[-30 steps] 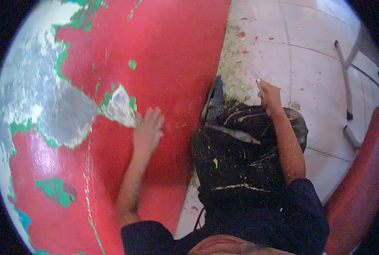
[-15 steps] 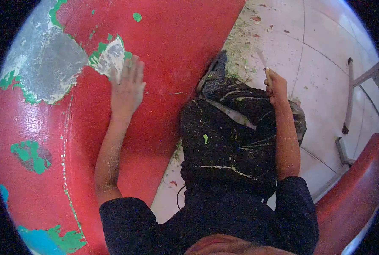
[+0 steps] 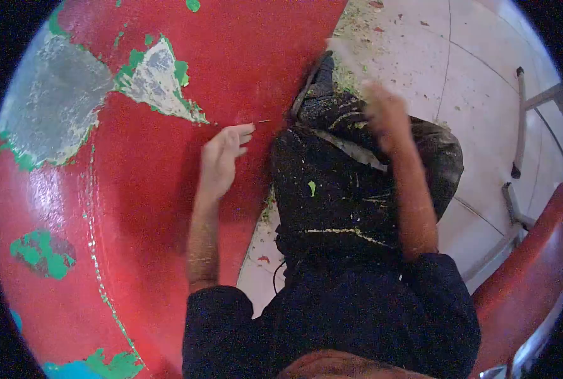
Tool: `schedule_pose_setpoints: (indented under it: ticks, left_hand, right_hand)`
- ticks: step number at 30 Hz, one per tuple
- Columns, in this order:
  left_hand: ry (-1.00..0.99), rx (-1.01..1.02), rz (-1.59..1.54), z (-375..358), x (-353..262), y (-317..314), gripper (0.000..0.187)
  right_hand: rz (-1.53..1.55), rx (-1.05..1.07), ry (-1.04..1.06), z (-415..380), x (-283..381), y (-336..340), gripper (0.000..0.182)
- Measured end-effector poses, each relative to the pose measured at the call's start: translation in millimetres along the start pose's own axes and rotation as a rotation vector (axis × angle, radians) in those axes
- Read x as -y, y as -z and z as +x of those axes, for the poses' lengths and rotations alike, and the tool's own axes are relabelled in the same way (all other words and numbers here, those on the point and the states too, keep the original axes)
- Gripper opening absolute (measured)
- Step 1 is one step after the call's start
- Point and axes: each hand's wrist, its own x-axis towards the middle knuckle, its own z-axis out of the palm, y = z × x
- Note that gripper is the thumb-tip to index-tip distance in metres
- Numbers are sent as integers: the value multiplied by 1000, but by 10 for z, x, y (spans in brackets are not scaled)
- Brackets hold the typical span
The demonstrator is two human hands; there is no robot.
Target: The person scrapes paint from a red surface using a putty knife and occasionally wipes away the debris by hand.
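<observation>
My left hand (image 3: pixel 223 161) hovers over or rests on the red painted surface (image 3: pixel 149 208); contact cannot be made out. Its fingers are partly bent and apart, pointing right, with nothing seen in them. Just up and left of it is a stripped patch (image 3: pixel 158 72), whitish grey with green paint at its edges. My right hand (image 3: pixel 387 117), blurred by motion, is closed round a scraper above my right leg. The scraper's pale blade (image 3: pixel 348 54) points up and left, smeared; its handle is hidden in the hand.
A larger bare grey patch (image 3: pixel 57 95) lies at the left. Green and blue spots (image 3: pixel 45 252) show lower down. Paint flakes (image 3: pixel 357 38) litter the tiled floor (image 3: pixel 420 69). Metal legs (image 3: pixel 519 126) and another red curved surface (image 3: pixel 527 265) stand at the right.
My left hand has left the stripped patch, moving right and down, its fingers now bent. My right hand has swung left and up with the scraper. The view has shifted slightly.
</observation>
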Motion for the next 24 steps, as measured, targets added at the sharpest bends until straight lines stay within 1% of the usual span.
schedule_pose_setpoints:
  ticks: [2, 3, 5, 6, 8, 9, 10, 11, 13, 14, 16, 19, 20, 23, 24]
  left_hand:
    - [82, -61, -400, 2, 73, -375, 56]
    - [27, -53, -593, 45, 121, -457, 58]
    - [-61, -53, -973, 71, 222, -557, 62]
    - [-66, -179, -995, 54, 81, -577, 58]
    - [-18, -346, -939, 94, 113, -496, 54]
    - [2, -431, -904, 120, 133, -441, 52]
    - [83, -576, -908, 167, 132, -414, 43]
    - [69, -586, -866, 196, 162, -374, 40]
    - [48, -600, -792, 251, 197, -349, 35]
    - [66, -600, -828, 285, 192, -355, 33]
    - [107, -619, -888, 310, 78, -351, 31]
    - [228, -532, -954, 291, 218, -459, 30]
    - [220, -556, -951, 340, 225, -451, 28]
    - [208, -561, -1043, 371, 171, -483, 27]
    - [237, -558, -1029, 336, 204, -513, 28]
  right_hand:
    - [25, 177, -474, -411, 488, -667, 27]
    - [293, 226, -299, -612, 841, -984, 25]
    - [600, 461, -252, -763, 1025, -1312, 28]
    - [610, 417, -158, -794, 925, -1530, 28]
    - [614, 328, 41, -819, 636, -1900, 30]
    - [557, 357, 2, -846, 607, -1949, 29]
    - [498, 389, -34, -857, 577, -1965, 28]
    - [438, 426, -73, -868, 558, -1993, 28]
    - [382, 384, -71, -830, 611, -2050, 26]
    - [350, 367, -70, -808, 613, -2057, 25]
    - [382, 367, -115, -838, 550, -2040, 25]
    - [413, 363, -123, -872, 575, -1961, 24]
    - [414, 357, -121, -868, 568, -1922, 24]
    - [371, 482, -308, -780, 610, -1805, 23]
    - [388, 466, -307, -829, 575, -1802, 22]
